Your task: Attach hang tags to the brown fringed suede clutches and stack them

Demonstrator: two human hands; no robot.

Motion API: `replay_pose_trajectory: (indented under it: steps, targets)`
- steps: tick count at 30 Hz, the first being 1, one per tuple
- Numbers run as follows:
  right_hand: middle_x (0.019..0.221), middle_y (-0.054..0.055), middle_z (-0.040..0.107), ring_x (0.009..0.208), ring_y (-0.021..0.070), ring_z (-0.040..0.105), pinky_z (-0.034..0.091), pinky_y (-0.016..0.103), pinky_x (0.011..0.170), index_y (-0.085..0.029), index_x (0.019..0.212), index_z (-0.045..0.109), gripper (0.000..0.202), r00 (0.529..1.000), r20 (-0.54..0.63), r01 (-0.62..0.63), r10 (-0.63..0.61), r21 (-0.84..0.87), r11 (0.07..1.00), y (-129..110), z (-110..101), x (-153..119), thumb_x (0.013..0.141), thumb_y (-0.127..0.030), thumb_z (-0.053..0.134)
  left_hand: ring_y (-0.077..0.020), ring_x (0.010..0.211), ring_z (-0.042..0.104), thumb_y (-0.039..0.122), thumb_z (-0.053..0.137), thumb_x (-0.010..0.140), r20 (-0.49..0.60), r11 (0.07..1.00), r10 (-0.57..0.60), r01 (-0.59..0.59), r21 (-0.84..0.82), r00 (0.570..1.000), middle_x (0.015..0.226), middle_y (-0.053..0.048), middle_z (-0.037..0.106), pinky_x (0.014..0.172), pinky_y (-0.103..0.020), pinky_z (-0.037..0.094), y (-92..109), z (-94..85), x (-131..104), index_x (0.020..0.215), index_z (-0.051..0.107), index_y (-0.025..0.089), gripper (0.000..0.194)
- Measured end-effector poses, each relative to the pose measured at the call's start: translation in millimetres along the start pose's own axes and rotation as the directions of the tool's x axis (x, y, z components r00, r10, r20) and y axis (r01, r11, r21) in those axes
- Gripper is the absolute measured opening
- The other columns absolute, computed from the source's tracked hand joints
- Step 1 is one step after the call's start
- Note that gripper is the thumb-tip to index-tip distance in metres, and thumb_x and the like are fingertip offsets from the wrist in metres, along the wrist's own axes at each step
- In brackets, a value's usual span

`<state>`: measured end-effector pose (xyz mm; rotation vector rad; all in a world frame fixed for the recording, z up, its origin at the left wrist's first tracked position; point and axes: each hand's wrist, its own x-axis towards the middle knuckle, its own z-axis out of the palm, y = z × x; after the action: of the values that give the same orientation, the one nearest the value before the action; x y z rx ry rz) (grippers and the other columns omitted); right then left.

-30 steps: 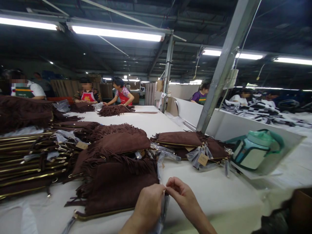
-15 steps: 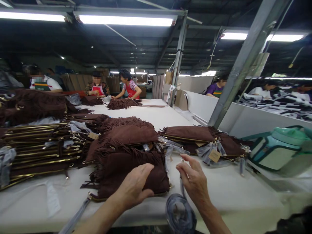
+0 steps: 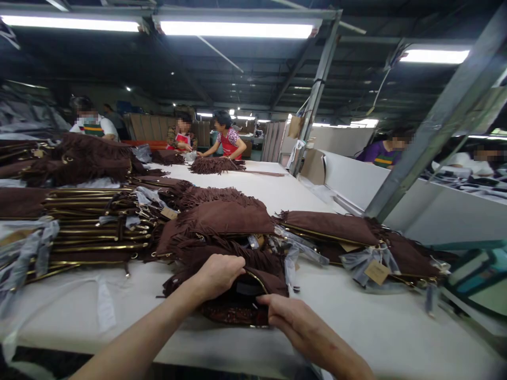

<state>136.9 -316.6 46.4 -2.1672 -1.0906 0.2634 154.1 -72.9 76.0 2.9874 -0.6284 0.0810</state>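
"Along the near edge of the white table (image 3: 364,311), what's new?"

"My feed shows the fringed brown bag (image 3: 277,277) gaping, closed a moment ago, and the wrapped coil gone from view. The bag's inside is reachable now!"

"Hands?"

"Left hand (image 3: 222,272) grips the zippered rim (image 3: 259,282); right hand (image 3: 291,314) has fingertips at the open mouth, and whether they hold anything I can't tell."

"And room to move?"

"Stacked fringed bags (image 3: 233,219) crowd the far side, the edge sits close below, but bare tabletop opens to the right, short of the teal jug (image 3: 483,269)."
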Motion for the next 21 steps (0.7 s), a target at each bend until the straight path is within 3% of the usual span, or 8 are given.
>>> replay_pose_trajectory:
  steps: [3,5,7,10,12,15,17,21]
  targets:
    - [0.087,0.007,0.066,0.075,0.0208,0.06,0.039,0.03,0.065,-0.02,0.089,0.052,0.015,0.987,0.034,-0.146,0.159,-0.245,0.958,3.6,20.3,16.5,0.09,-0.015,0.038,-0.0253,0.083,0.065,0.02,0.048,0.096,-0.089,0.997,0.034,-0.029,0.065,0.995,0.093,-0.007,0.068,0.07,-0.033,0.05,9.2,3.8,-9.0,0.091,0.06,0.017,0.013]
    - [0.083,0.007,0.064,0.073,0.0209,0.058,0.037,0.03,0.063,-0.021,0.081,0.047,0.016,0.98,-0.009,-0.195,0.201,-0.287,0.938,8.3,28.8,22.9,0.089,-0.014,0.035,-0.0259,0.087,0.062,0.017,0.046,0.096,-0.162,0.991,0.1,-0.083,0.108,0.982,0.098,-0.009,0.066,0.076,-0.036,0.05,21.4,12.9,-19.5,0.094,0.06,0.017,0.014]
    - [0.082,0.006,0.062,0.075,0.0199,0.057,0.038,0.03,0.067,-0.022,0.077,0.043,0.019,0.983,-0.069,-0.179,0.169,-0.168,0.969,11.7,31.7,23.7,0.092,-0.02,0.033,-0.0252,0.087,0.061,0.014,0.045,0.095,-0.152,0.982,0.181,-0.17,0.084,0.972,0.097,-0.009,0.065,0.077,-0.036,0.05,36.0,27.3,-29.4,0.096,0.06,0.016,0.016]
    - [0.061,-0.003,0.054,0.061,0.0159,0.053,0.04,0.028,0.065,-0.024,0.077,0.041,0.027,0.97,-0.107,-0.204,0.22,0.148,0.968,14.2,28.1,17.2,0.098,-0.035,0.03,-0.0241,0.086,0.062,0.01,0.048,0.089,-0.013,0.973,0.215,-0.216,-0.083,0.976,0.094,-0.01,0.067,0.076,-0.033,0.052,53.6,52.7,-32.7,0.095,0.063,0.014,0.016]
    - [0.047,-0.008,0.049,0.048,0.0142,0.048,0.039,0.026,0.061,-0.025,0.078,0.041,0.029,0.949,-0.105,-0.252,0.296,0.312,0.916,16.0,23.1,11.2,0.098,-0.042,0.03,-0.0232,0.094,0.063,0.007,0.049,0.086,0.004,0.934,0.236,-0.225,-0.277,0.972,0.103,-0.01,0.068,0.084,-0.032,0.052,58.3,65.1,-24.4,0.103,0.063,0.013,0.023]
    - [0.04,-0.01,0.049,0.042,0.0138,0.044,0.037,0.026,0.056,-0.025,0.081,0.041,0.029,0.917,-0.132,-0.295,0.376,0.408,0.864,19.5,14.9,3.6,0.097,-0.048,0.032,-0.0207,0.109,0.061,0.007,0.045,0.089,-0.099,0.793,0.232,-0.247,-0.557,0.968,0.119,-0.008,0.067,0.098,-0.03,0.047,56.0,71.9,-2.7,0.117,0.06,0.017,0.033]
    - [0.039,-0.01,0.049,0.042,0.014,0.046,0.037,0.026,0.055,-0.026,0.08,0.041,0.029,0.903,-0.144,-0.329,0.404,0.37,0.869,20.8,9.4,-0.2,0.097,-0.048,0.032,-0.0214,0.114,0.059,0.009,0.046,0.088,-0.107,0.731,0.197,-0.218,-0.646,0.975,0.126,-0.006,0.064,0.102,-0.033,0.045,51.7,72.5,11.5,0.123,0.059,0.02,0.038]
    - [0.042,-0.01,0.044,0.045,0.0146,0.048,0.04,0.026,0.054,-0.026,0.076,0.039,0.029,0.885,-0.146,-0.406,0.442,0.223,0.886,22.7,2.0,-5.6,0.097,-0.044,0.031,-0.0259,0.112,0.061,0.005,0.053,0.08,-0.033,0.742,0.021,-0.038,-0.669,0.999,0.128,-0.002,0.065,0.101,-0.042,0.047,44.9,78.0,29.5,0.125,0.061,0.028,0.052]
